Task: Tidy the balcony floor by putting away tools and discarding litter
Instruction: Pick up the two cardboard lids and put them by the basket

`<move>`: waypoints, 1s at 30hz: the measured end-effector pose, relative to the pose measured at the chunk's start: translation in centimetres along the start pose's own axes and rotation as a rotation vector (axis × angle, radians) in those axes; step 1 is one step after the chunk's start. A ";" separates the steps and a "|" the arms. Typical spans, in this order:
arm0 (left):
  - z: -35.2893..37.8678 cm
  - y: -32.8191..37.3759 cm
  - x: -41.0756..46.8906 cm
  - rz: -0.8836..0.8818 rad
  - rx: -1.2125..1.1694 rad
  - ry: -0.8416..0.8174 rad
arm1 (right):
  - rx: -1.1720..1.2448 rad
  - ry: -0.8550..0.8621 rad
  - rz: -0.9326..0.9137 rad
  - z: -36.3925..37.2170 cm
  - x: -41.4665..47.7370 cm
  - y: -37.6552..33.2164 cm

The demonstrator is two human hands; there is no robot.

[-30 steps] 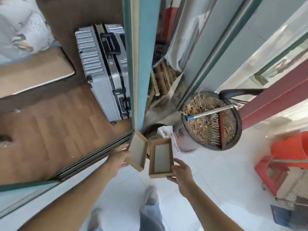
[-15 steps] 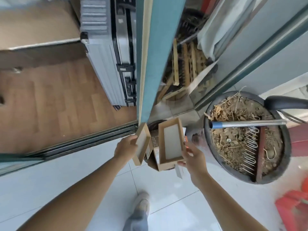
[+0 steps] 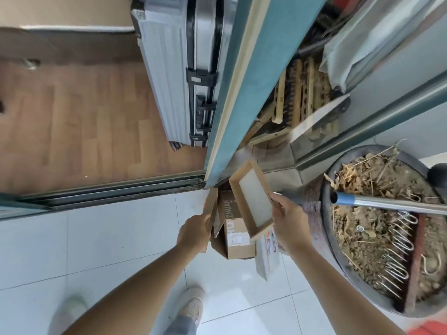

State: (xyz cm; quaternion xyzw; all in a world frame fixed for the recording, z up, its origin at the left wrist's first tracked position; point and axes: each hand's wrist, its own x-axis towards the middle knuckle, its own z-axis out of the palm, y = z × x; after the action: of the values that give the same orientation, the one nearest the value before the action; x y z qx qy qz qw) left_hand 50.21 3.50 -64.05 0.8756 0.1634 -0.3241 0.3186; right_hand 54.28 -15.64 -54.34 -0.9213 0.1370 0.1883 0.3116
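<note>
Both hands lowered over cardboard box; right hand grips tray, left hand grips lid.

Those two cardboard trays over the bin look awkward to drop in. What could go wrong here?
1. The bin looks crammed with a cardboard box, so the tray in the right hand may slide off onto the floor.
2. The left hand holds its tray edge-on by the door frame; it might snag.
3. The pole over the soil tub lies near the right arm.
</note>
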 end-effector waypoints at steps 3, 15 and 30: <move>0.6 -0.2 0.3 0.012 0.051 -0.022 | -0.068 0.009 -0.070 -0.1 1.1 -0.8; 1.5 1.2 1.8 0.082 0.135 -0.088 | -0.558 0.139 -0.359 0.7 2.6 -1.5; 2.9 -0.6 1.8 0.180 -0.146 -0.175 | -0.925 0.247 -0.794 2.4 1.5 -0.7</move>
State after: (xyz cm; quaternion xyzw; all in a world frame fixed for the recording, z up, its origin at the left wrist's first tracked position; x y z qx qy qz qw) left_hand 49.88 2.22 -67.24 0.8296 0.0793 -0.3565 0.4224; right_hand 55.21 -13.78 -56.35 -0.9565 -0.2767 -0.0099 -0.0919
